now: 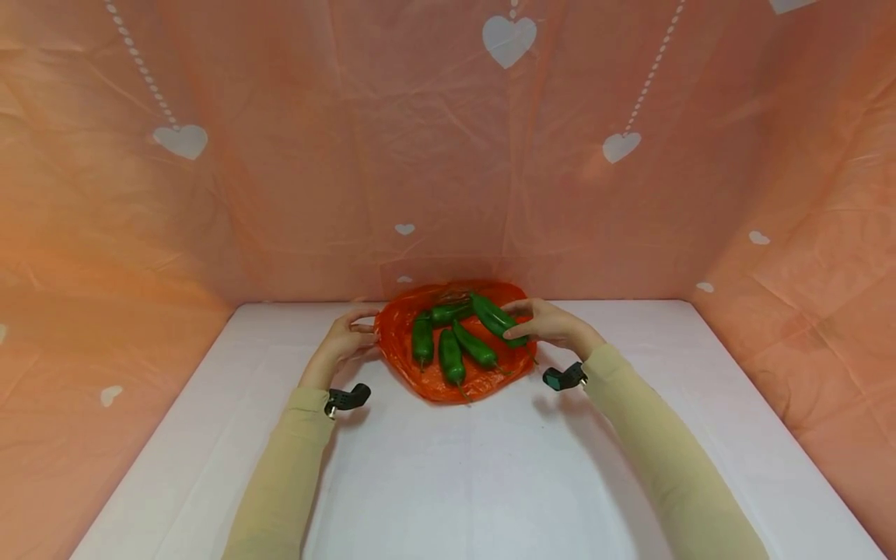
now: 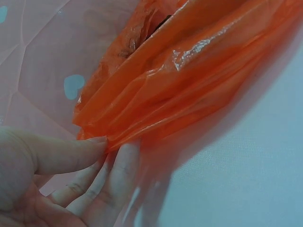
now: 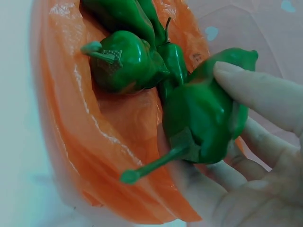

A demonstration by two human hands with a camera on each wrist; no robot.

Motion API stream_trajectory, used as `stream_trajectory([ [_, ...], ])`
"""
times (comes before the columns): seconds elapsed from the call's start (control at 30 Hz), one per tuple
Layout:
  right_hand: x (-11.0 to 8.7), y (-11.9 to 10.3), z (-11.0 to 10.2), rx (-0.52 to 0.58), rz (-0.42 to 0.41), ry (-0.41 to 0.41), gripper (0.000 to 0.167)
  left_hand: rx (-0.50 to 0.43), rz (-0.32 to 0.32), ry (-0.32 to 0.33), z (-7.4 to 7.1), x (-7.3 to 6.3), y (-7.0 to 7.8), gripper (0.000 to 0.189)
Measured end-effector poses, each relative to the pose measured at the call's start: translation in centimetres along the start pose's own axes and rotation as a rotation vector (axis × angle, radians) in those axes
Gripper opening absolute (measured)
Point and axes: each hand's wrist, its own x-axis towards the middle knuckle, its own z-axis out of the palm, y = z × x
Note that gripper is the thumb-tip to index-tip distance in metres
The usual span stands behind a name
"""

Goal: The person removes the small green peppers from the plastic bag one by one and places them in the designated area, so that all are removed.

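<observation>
An orange-red plastic bag [image 1: 427,386] lies spread on the table with several green peppers in it. My left hand [image 1: 344,340] pinches the bag's left edge; in the left wrist view the thumb [image 2: 71,153] presses the gathered plastic against the fingers. At the bag's right side my right hand [image 1: 549,320] grips one green pepper [image 3: 199,116] between thumb and fingers, its stem toward the near side. Left of it in the right wrist view, another pepper [image 3: 120,66] rests inside the bag. Among the others, one pepper [image 1: 451,358] points its stem toward me.
A white-covered table [image 1: 462,482] extends in front of the bag. Orange cloth [image 1: 448,155] with white hearts hangs behind and at both sides, close behind the bag. A dark wrist camera [image 1: 350,397] sits on the left wrist, another camera [image 1: 563,377] on the right.
</observation>
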Motion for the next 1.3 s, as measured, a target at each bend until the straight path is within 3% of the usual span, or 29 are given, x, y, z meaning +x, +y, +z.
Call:
stream_trajectory([
  [0.47,-1.0,-0.1,-0.4,0.073,0.001,0.044,0.056,-0.095,0.004,-0.015,0.0,0.0,-0.5,0.054],
  [0.87,-3.1,-1.0,-1.4,0.093,0.049,0.117,0.059,-0.082,0.010,-0.016,-0.2,-0.1,-0.4,0.055],
  [1.3,-5.0,0.5,-3.1,0.162,0.057,0.144,0.058,-0.147,0.008,-0.023,-0.2,0.1,-0.4,0.054],
])
